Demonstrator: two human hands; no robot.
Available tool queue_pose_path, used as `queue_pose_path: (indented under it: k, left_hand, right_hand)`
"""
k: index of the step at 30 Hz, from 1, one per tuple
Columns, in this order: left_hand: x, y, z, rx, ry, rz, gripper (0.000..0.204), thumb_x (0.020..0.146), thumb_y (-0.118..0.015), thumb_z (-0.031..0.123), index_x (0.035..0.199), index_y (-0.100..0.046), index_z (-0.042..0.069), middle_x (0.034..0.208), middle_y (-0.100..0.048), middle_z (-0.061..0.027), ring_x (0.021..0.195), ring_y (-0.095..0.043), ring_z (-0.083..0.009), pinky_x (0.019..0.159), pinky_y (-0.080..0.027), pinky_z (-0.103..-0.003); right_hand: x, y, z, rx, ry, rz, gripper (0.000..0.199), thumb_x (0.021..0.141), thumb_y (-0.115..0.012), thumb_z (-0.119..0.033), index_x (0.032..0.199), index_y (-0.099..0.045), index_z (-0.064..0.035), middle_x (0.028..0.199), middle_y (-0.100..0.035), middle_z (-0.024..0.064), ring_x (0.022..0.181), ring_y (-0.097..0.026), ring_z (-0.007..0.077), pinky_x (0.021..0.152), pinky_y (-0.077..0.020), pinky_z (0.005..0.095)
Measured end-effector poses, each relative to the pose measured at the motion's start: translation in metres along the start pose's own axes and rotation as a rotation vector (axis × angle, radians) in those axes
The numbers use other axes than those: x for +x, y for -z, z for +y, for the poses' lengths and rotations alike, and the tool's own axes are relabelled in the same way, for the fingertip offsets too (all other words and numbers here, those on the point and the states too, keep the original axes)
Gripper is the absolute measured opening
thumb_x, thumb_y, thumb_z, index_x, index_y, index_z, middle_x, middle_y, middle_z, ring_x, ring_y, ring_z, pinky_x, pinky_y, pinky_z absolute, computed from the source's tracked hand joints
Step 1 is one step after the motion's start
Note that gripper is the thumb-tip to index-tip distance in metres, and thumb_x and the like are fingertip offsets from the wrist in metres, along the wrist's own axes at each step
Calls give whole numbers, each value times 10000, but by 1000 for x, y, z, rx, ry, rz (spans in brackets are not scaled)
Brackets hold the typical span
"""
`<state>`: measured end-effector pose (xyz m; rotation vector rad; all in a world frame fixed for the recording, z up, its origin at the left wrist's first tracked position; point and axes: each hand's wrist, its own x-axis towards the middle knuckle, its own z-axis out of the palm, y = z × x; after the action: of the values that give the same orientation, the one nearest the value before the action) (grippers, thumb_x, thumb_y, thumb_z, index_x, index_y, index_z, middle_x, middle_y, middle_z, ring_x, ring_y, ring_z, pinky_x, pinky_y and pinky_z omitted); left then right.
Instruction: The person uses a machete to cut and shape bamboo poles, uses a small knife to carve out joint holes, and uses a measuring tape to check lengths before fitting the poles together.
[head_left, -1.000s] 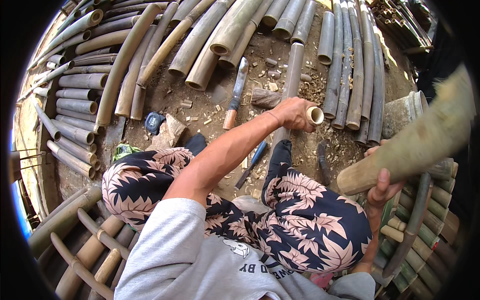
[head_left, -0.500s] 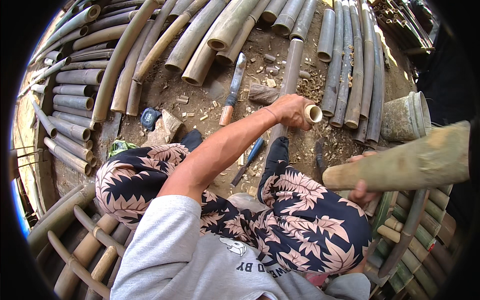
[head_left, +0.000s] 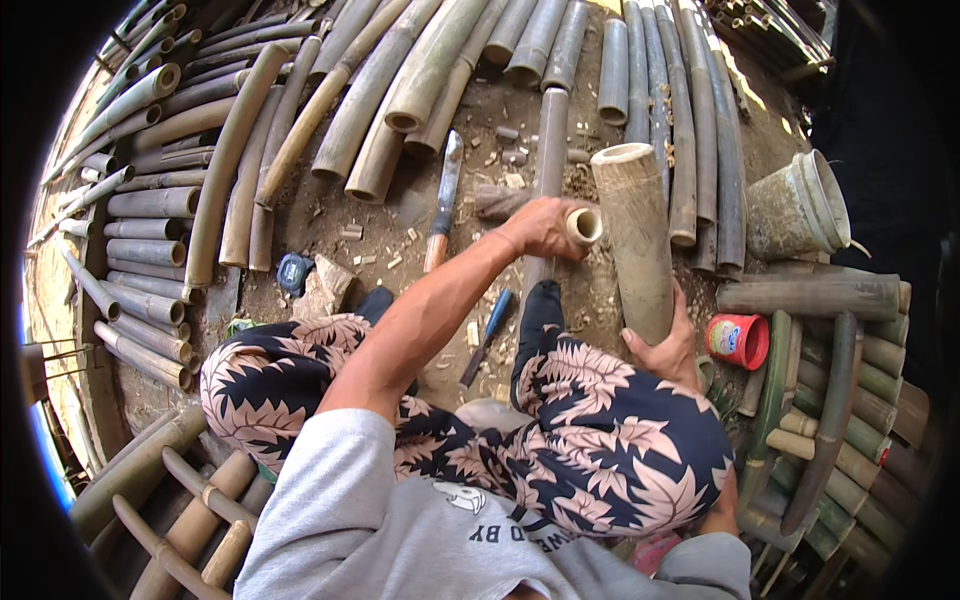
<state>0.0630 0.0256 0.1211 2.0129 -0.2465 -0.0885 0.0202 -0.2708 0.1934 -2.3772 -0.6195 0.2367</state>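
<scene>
My left hand (head_left: 548, 230) is closed around a short bamboo tube (head_left: 584, 226), its hollow end facing up toward me. Under that hand a long, narrow dark pole (head_left: 549, 140) lies on the ground, pointing away from me. Farther right, my right hand (head_left: 668, 345) grips the near end of a thick bamboo section (head_left: 632, 235), fingers round its right side and thumb across the front. Its pale cut end is at the far top, slightly left. A knife (head_left: 447, 195) with a wooden handle and a chisel (head_left: 488, 335) with a blue handle lie left of the pole.
Bamboo poles (head_left: 370, 110) lie in rows at the far side and left. A worn bucket (head_left: 798, 210) stands at right, with a red tin (head_left: 737, 341) nearer me. Stacked bamboo pieces (head_left: 850, 440) fill the lower right. A tape measure (head_left: 294, 272) lies beside a wood block (head_left: 325, 287).
My right hand has swung the thick bamboo section from pointing right to pointing away from me, uncovering the red tin. My left hand keeps its hold on the short tube.
</scene>
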Motion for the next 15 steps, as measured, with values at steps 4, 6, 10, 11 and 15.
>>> queue_pose_path:
  k: [4,6,10,11,15]
  left_hand:
    - [-25,-24,-13,-52,90,169,514,698,-823,278,1145,-650,93,1088,-702,-130,980,-668,-310,896,-526,-392]
    - [-35,-42,-65,73,34,279,474,721,-814,236,1132,-643,71,1094,-694,-124,978,-667,-293,887,-531,-389]
    - [-28,-56,-50,-166,239,85,481,743,-827,296,1120,-642,63,1076,-675,-142,978,-660,-287,859,-541,-385]
    - [-25,-52,-60,279,133,113,513,735,-831,364,1116,-650,72,1058,-685,-125,934,-666,-293,839,-545,-382]
    - [-19,-52,-51,172,153,96,490,780,-810,374,1133,-664,66,953,-707,-95,931,-685,-264,823,-554,-368]
  right_hand:
    - [-12,6,4,69,159,91,1044,659,-868,-345,1467,-310,10,1279,-584,274,1142,-630,383,962,-521,431]
    - [-4,-4,2,97,300,68,1027,635,-895,-344,1440,-354,-4,1284,-573,258,1140,-627,387,960,-529,435]
    - [6,-13,11,63,593,45,788,754,-814,-360,1365,-449,-23,1202,-601,192,1036,-665,332,884,-578,401]
    - [12,-21,11,35,700,32,684,814,-748,-336,1356,-461,-34,1158,-609,178,997,-674,312,839,-588,394]
    - [36,-52,42,-99,714,148,753,739,-778,-338,1373,-453,-95,1034,-577,116,881,-659,266,682,-585,342]
